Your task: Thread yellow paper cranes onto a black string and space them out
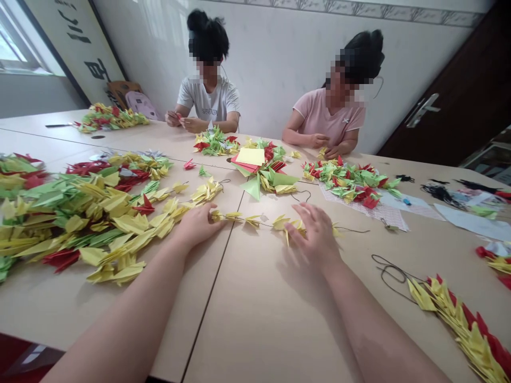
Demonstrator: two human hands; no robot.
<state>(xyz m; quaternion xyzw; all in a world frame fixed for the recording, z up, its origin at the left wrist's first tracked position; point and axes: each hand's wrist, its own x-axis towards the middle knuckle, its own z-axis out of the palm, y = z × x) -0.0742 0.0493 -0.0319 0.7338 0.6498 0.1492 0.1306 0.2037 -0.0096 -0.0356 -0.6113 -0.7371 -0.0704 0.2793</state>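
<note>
A dark string of folded yellow paper cranes (252, 220) stretches across the table between my two hands. My left hand (199, 226) is closed around the string at its left part, beside the big heap of cranes; its fingertips are partly hidden. Over the right part of the string is my right hand (315, 239), fingers apart and slightly curled, close to several yellow cranes (281, 222). Past this hand the bare string end (353, 230) lies on the table. More yellow cranes (205, 190) on a thread lie just beyond my left hand.
A large heap of yellow, green and red cranes (99, 207) covers the left. Coloured paper squares (250, 156) lie mid-table. A finished-looking strand (459, 314) is at lower right, dark cords (443, 192) at far right. Two people (209, 101) (329, 114) sit opposite, handling small folded papers.
</note>
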